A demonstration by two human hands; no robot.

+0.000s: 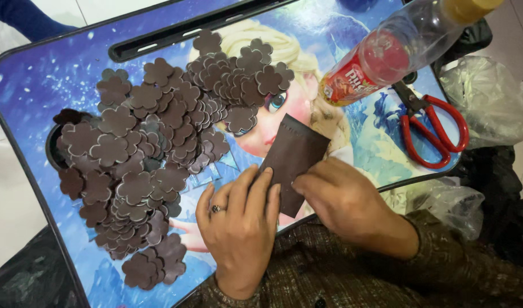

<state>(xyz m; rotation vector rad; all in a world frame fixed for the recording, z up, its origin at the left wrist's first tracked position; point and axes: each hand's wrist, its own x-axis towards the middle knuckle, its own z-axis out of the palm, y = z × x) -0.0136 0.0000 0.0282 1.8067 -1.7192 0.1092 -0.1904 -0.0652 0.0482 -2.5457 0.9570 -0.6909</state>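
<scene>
A blue cartoon-printed lap table [39, 85] carries a heap of brown flower cutouts [158, 142], red scissors [435, 128] and a plastic bottle [398, 48]; near its front edge, the left hand [238, 219] and right hand [344, 199] pinch a dark brown rectangular sheet [293, 157], best kept flat and taut

Two bare hands, one ringed, in patterned brown sleeves

The left hand [241, 225] wears a ring with a small pale stone on one finger; the right hand [344, 199] wears nothing. Both forearms are covered by sleeves [444, 268] of dark brown woven fabric with a fine, speckled olive-and-tan pattern, cuffs ending at the wrists.
</scene>
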